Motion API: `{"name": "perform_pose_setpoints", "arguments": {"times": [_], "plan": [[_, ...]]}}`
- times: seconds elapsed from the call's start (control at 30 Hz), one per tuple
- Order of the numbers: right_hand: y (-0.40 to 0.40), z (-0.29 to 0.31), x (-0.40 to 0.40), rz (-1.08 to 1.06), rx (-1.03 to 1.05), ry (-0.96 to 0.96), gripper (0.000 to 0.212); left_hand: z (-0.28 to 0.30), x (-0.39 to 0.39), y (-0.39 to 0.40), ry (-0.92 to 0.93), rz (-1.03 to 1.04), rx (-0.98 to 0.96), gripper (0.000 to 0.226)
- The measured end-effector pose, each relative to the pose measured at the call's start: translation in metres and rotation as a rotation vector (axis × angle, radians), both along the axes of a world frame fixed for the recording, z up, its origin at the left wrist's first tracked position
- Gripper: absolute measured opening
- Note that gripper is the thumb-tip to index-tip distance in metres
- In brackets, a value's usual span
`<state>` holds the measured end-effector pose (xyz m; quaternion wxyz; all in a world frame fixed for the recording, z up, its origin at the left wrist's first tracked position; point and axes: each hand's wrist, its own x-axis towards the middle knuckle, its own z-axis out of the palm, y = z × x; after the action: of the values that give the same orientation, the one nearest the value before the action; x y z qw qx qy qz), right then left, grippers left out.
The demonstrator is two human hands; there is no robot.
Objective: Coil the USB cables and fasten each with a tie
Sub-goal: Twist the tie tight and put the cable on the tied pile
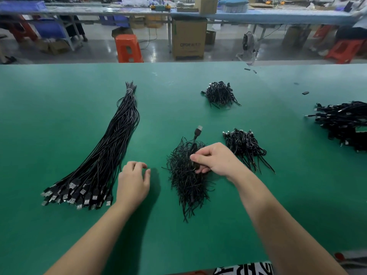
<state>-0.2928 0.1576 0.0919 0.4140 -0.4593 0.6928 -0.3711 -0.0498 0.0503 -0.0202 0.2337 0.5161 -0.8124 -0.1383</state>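
Head view: green matte worktop (59,116), smooth, w/ 5 black heaps on it. Left: 1 long bundle of straight USB cables (111,147), thin glossy cords, bound near the far tip by a pale tie, long axis running from near-left to far-centre; the metal USB-A plugs fan out at the near end, pointing toward the person. Centre: loose pile of ties (186,183), thin black wiry strips, tangled, long axis roughly near–far. Far centre: small heap of coiled cables (220,94); right of the ties a 2nd coiled heap (246,147); at the right edge a bigger, looser heap (345,124).

Right hand (214,159) sits on the tie pile, grip clamped on a coiled cable (193,155) among the ties; its cord runs up away from the person, plug (199,130) pointing far, silver tip up. Left hand (133,179) hovers btwn long bundle and tie pile, fingers loosely curled, grip apart, holding nothing.

Beyond the worktop: orange plastic stool (128,48), brown cardboard box (188,38).
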Motion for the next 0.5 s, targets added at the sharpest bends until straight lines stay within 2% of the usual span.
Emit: {"name": "perform_pose_setpoints", "arguments": {"times": [0.07, 0.13, 0.2, 0.27, 0.4, 0.5], "plan": [[0.000, 0.003, -0.018, -0.046, 0.040, 0.180, 0.012, -0.014, 0.005, -0.005, -0.140, 0.009, -0.055, 0.025], [-0.001, 0.005, -0.038, -0.097, 0.089, 0.391, 0.025, -0.023, 0.006, -0.008, -0.220, 0.014, -0.073, 0.029], [-0.004, 0.005, -0.058, -0.165, 0.142, 0.591, 0.038, -0.027, 0.005, -0.010, -0.243, 0.035, -0.071, 0.030], [-0.007, 0.007, -0.080, -0.245, 0.196, 0.732, 0.042, -0.029, 0.004, -0.010, -0.254, 0.044, -0.090, 0.028], [-0.014, 0.008, -0.124, -0.351, 0.346, 0.762, 0.034, -0.033, 0.006, -0.008, -0.251, 0.039, -0.141, 0.028], [-0.020, 0.003, -0.151, -0.419, 0.455, 0.642, 0.041, -0.033, 0.007, -0.008, -0.248, 0.039, -0.149, 0.033]]}}
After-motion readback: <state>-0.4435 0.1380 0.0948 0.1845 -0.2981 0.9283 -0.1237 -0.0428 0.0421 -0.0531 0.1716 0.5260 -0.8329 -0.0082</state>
